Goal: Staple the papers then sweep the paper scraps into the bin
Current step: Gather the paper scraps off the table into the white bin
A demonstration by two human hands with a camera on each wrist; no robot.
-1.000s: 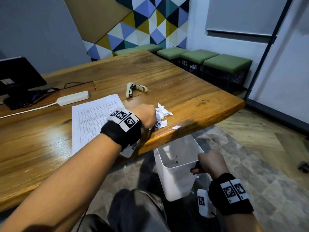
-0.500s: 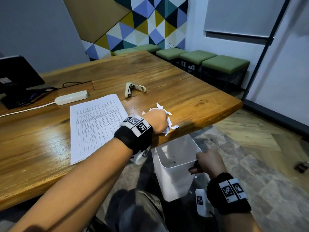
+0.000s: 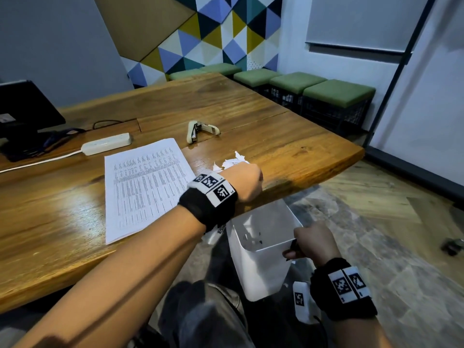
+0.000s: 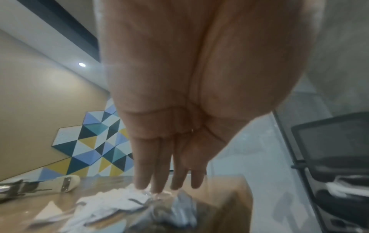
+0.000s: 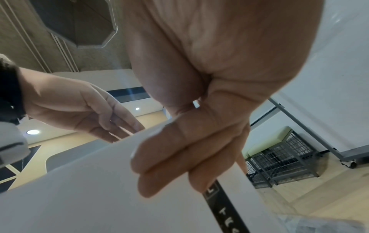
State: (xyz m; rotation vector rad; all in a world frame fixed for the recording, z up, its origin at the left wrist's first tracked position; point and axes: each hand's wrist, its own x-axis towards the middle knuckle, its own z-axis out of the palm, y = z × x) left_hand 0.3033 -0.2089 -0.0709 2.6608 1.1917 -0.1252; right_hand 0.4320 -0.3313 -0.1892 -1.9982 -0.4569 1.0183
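Observation:
Torn white paper scraps [image 3: 234, 161] [image 4: 121, 198] lie bunched at the table's near edge. My left hand [image 3: 247, 182] [image 4: 169, 186] stands over them with straight fingers together, fingertips touching the pile. My right hand [image 3: 312, 243] [image 5: 179, 170] grips the rim of the white bin [image 3: 261, 264] [image 5: 99, 189], held just below the table edge under the scraps. The printed papers [image 3: 145, 184] lie flat on the wooden table [image 3: 288, 144]. A beige stapler [image 3: 200, 130] [image 4: 40, 186] lies on its side behind the scraps.
A white power strip [image 3: 106, 146] with its cable and a black monitor [image 3: 22, 114] sit at the table's left. Green-topped crate stools [image 3: 336, 101] line the far wall. A small dark object [image 3: 452, 246] lies on the floor at right.
My left hand has drawn the scraps from further in toward the table's near edge, over the bin. The right hand has kept its hold on the bin, which sits slightly closer under the edge.

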